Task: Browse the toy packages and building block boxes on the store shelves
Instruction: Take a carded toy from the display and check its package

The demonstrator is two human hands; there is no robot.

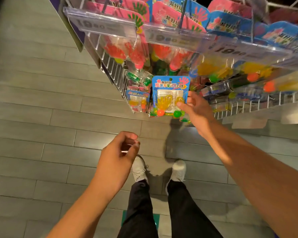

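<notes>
Pinched between my right thumb and fingers, the blue blister card (170, 96) sits at its right edge in my right hand (197, 110), the thumb across the clear bubble and the fingers behind the card. That grip is narrow and on the edge only, so I judge the card could swing or slip; I would slide the thumb further in before tilting it. My left hand (119, 155) hangs loosely curled over the floor and holds nothing. It is free to steady the card's left edge if I want the print square to the camera.

The card is low on the rack, in front of other packets in the wire basket (258, 102), below the rows hanging from the pegs. Inside the bubble I see a yellow hand-shaped toy (162, 102), with an orange ball (160, 112) and a green ball (177, 114) under it.

Its header reads 超好玩 above larger characters ending 弹力球; the middle ones I read less surely, perhaps 发泄手掌. The clear price strips (175, 38) overhead show what looks like 19, with the smaller digits blurred.
</notes>
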